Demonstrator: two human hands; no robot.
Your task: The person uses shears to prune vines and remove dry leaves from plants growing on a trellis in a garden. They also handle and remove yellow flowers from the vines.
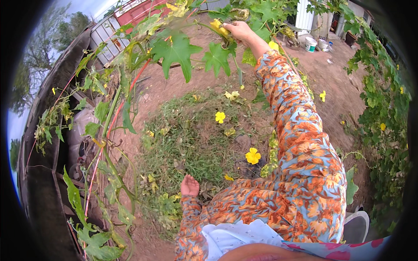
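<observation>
My right hand (240, 32) is stretched up and forward to a climbing gourd vine, likely a loofah. Thumb and fingers are closed on a yellowed, withered leaf (219, 27). Broad green lobed leaves (178, 52) hang just left of that hand, and a slim young gourd (240, 75) dangles beneath it. Low in front of my body, my left hand (190, 186) is empty, palm up, with its fingers slightly curled. Below it spreads a heap of cut grass and weeds (183, 146) on bare soil. Yellow flowers (252, 156) show above the heap.
A red cord (132, 85) carries the vine stems (112, 112) on my left. Beyond stands a dark wall (42, 182). More vines (385, 130) climb at the right. White buckets (310, 44) sit by a building at the far right, and a grey rounded object (356, 226) is close beside me.
</observation>
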